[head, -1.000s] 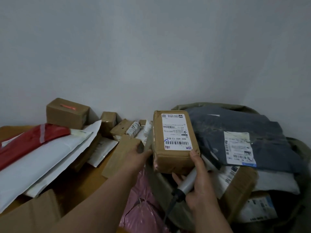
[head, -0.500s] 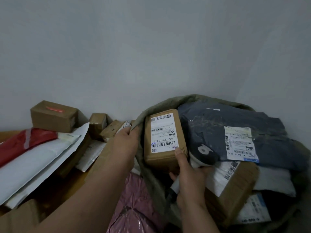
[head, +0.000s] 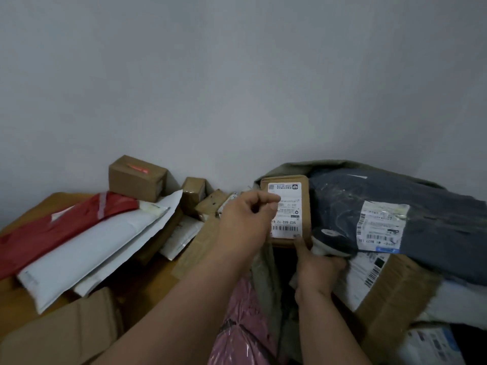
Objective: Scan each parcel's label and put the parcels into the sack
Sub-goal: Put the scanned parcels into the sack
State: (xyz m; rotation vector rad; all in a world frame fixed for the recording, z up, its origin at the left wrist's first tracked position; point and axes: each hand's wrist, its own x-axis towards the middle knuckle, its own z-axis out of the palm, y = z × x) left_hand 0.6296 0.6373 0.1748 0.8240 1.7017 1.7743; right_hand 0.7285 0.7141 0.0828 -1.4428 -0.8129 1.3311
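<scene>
A small brown parcel [head: 305, 206] with a white barcode label [head: 288, 225] stands inside the olive sack [head: 329, 164], against its left wall. My left hand [head: 245, 222] is in front of the label with curled fingers and seems to hold the sack's left rim; the fabric in its grasp is hidden. My right hand [head: 319, 272] grips the grey scanner [head: 328, 237], and its thumb reaches up to touch the parcel's lower edge. A dark blue mailer [head: 434, 225] and a large brown box [head: 395, 291] also lie in the sack.
On the wooden table [head: 52, 198] to the left lie a red mailer [head: 52, 233], white mailers [head: 92, 251], a brown box [head: 137, 177], a smaller box [head: 193, 191] and flat cardboard [head: 60, 335]. A pink bag [head: 242, 325] lies below my arms. A grey wall stands behind.
The small parcel went from the air in front of the sack into the sack's left side. My left hand moved from the parcel to the sack's rim. My right hand sank lower.
</scene>
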